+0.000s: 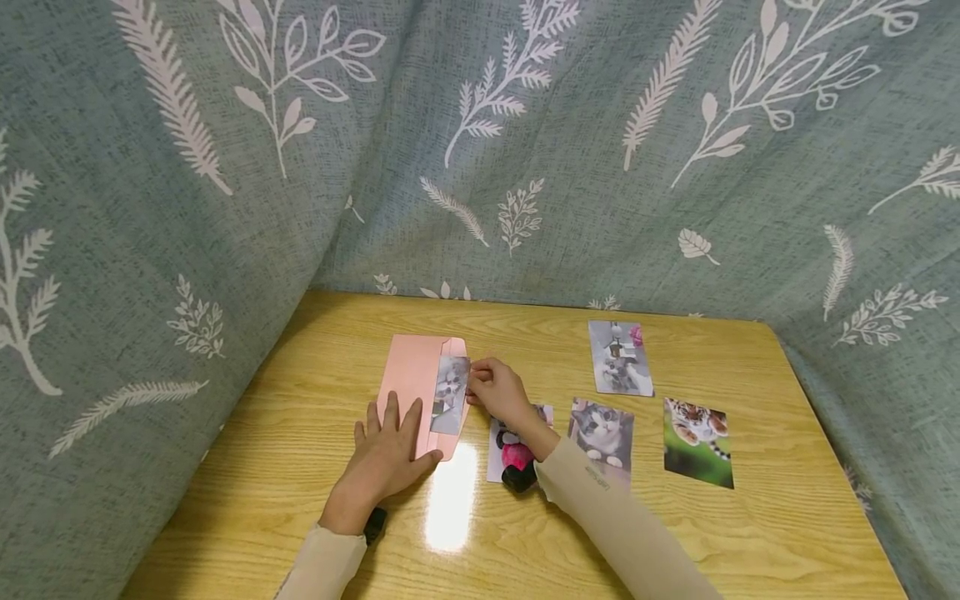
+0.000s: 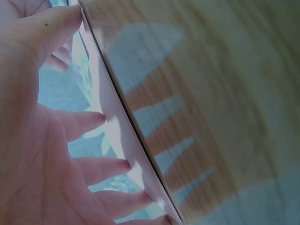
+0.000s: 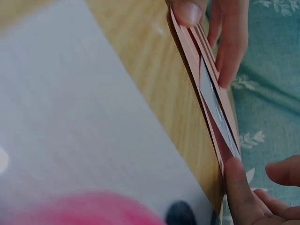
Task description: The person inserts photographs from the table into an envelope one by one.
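A pink envelope (image 1: 408,367) lies on the table with its flap open to the right. A grey cat photo (image 1: 452,392) sits at its mouth, overlapping the flap. My left hand (image 1: 390,454) presses on the envelope, fingers spread; in the left wrist view its fingertips (image 2: 123,164) rest along the pink paper. At the photo's right edge is my right hand (image 1: 501,392). The right wrist view shows one fingertip (image 3: 233,171) touching the end of the photo (image 3: 213,98), between the envelope's layers (image 3: 190,56). Another digit stands apart from it.
Under my right wrist lies a photo with a pink-and-black figure (image 1: 514,454). Further right are a kitten photo (image 1: 600,429) and a tiger cub photo (image 1: 699,433). Behind them is another grey cat photo (image 1: 621,358). A leaf-patterned curtain (image 1: 525,208) surrounds the wooden table (image 1: 780,533).
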`<state>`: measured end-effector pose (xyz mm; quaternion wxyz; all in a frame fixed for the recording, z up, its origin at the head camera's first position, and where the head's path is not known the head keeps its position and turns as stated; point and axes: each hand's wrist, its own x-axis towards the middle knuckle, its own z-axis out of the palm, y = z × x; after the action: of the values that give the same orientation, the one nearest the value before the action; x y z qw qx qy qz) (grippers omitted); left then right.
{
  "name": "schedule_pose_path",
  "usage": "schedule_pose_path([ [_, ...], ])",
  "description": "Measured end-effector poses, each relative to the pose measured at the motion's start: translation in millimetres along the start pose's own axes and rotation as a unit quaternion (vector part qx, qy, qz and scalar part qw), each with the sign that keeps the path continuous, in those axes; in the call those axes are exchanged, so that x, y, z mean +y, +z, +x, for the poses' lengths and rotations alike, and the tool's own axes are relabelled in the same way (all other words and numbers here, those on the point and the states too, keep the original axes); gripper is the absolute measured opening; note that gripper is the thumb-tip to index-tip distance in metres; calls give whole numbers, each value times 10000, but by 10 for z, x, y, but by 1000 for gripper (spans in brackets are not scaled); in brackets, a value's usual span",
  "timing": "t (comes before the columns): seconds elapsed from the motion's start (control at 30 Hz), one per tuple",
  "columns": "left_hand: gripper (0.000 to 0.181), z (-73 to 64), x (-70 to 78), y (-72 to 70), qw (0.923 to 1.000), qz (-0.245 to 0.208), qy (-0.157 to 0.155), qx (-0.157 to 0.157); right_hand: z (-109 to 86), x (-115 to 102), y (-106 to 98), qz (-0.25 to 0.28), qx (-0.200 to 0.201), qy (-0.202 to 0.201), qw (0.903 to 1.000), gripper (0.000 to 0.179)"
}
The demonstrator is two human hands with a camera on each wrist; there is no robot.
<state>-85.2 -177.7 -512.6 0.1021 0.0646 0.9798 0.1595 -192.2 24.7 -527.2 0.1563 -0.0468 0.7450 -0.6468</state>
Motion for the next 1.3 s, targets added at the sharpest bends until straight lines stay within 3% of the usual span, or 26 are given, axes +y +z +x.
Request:
schedule_pose_path([
  [0.37, 90, -1, 0, 4, 10000, -44, -29, -43, -183, -11, -8, 325, -188, 188, 9991, 36],
  [1.3, 89, -15, -1, 0, 10000, -39, -15, 1, -121, -40, 88, 571, -524, 229, 9967, 37],
])
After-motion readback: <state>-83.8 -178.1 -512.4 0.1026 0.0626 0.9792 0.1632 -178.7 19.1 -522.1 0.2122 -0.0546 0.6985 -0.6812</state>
